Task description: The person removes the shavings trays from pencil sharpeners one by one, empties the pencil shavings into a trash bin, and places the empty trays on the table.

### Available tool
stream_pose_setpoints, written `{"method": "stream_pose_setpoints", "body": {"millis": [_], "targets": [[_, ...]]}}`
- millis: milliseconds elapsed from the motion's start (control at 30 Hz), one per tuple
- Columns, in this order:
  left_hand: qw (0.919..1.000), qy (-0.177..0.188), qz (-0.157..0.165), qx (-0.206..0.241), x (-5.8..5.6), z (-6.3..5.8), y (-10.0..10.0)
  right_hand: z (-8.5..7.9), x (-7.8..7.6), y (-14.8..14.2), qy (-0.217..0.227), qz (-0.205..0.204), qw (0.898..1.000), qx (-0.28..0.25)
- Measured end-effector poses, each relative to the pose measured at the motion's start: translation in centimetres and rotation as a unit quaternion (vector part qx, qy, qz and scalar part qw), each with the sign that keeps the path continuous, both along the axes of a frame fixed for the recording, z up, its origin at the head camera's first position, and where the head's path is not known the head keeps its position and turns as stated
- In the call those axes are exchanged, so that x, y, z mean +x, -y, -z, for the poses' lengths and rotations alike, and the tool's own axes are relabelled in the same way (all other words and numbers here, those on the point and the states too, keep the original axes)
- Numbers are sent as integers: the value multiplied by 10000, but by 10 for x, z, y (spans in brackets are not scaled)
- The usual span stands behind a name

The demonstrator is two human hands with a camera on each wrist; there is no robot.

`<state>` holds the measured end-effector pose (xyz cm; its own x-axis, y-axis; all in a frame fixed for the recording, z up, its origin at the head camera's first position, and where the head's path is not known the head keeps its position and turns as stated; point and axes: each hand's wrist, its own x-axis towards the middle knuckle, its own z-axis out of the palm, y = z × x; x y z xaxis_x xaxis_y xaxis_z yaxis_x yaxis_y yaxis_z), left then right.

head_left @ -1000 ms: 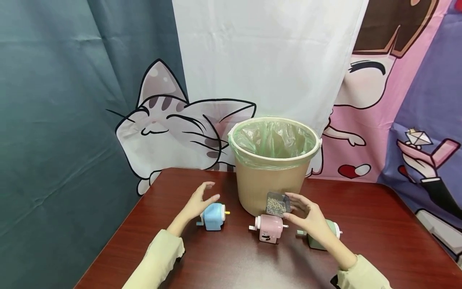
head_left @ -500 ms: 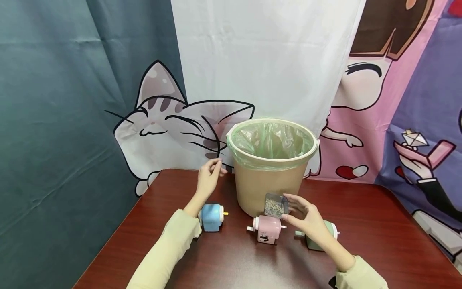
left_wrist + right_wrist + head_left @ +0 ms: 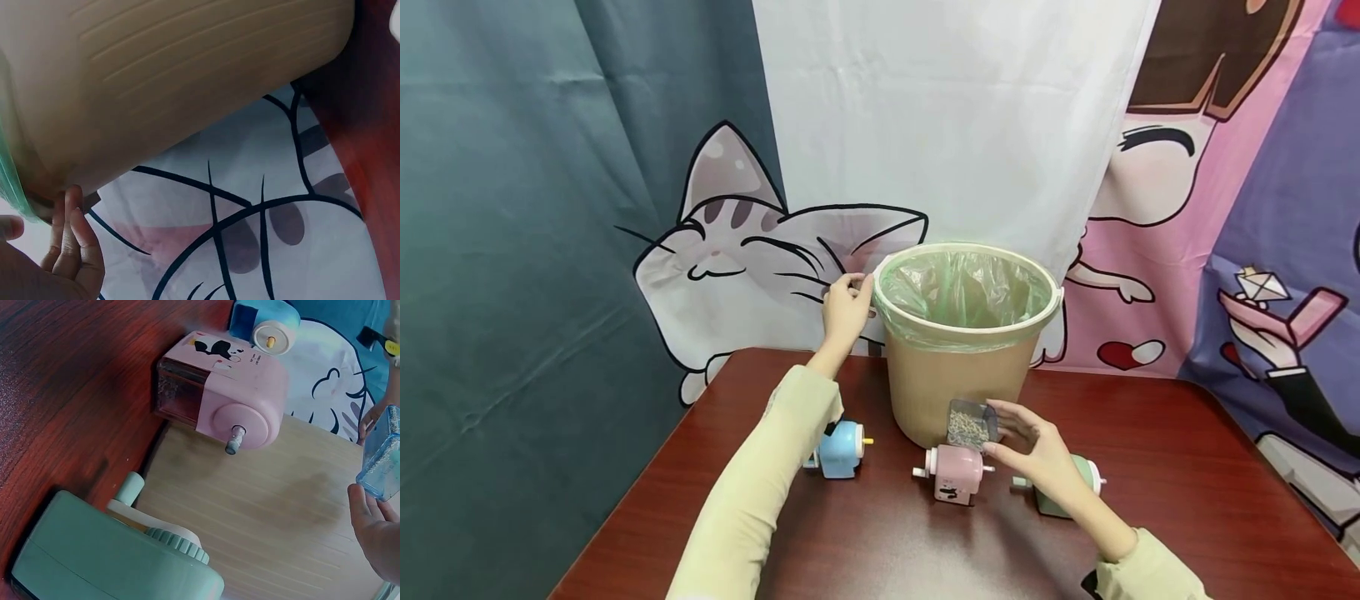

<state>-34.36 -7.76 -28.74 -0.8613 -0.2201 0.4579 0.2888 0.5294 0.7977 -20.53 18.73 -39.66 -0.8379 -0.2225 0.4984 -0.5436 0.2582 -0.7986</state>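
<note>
My left hand (image 3: 846, 310) is at the left rim of the beige trash bin (image 3: 951, 379); in the left wrist view its fingers (image 3: 70, 240) touch the bin's side just below the rim, thumb apart from them. A green bag lines the bin. My right hand (image 3: 1037, 450) pinches a clear shavings drawer (image 3: 967, 423) between thumb and fingers, low in front of the bin. Pale pencil shavings lie inside it. Right below the drawer in the head view stands a pink pencil sharpener (image 3: 957, 477), and under my right wrist a green pencil sharpener (image 3: 119, 556).
Partly behind my left sleeve stands a blue pencil sharpener (image 3: 840, 452) with a yellow pencil tip showing. All three sharpeners line the dark red table (image 3: 865, 542) in front of the bin. Printed cloth (image 3: 955, 125) hangs close behind the table.
My left hand has moved from above the blue sharpener, up and away, to the bin's left rim. My right hand keeps holding the drawer in nearly the same place.
</note>
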Motion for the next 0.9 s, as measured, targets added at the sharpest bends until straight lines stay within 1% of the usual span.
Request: {"method": "stream_pose_setpoints", "body": {"millis": [67, 167, 300, 433, 600, 767, 900], "targets": [[9997, 56, -191, -170, -3, -6, -2, -1, 0, 0, -19, -7, 10000, 6], [9979, 33, -469, -455, -6, -13, -4, -3, 0, 1, -22, -45, 10000, -26], [9953, 66, -673, -699, -9, -16, -7, -4, 1, 1, -18, -74, 10000, -18], [9938, 165, -715, -838, -11, -14, -9, -5, 2, 2, -44, -118, 9999, -17], [9928, 169, -684, -972, -11, -13, -10, -10, 6, 5, -107, -194, 9997, -100], [9931, 196, -682, -930, -10, -14, -11, -22, 10, 9, -237, -302, 9992, -149], [9930, 168, -740, -901, -9, -15, -11, -37, 11, 14, -310, -612, 9970, -351]]}}
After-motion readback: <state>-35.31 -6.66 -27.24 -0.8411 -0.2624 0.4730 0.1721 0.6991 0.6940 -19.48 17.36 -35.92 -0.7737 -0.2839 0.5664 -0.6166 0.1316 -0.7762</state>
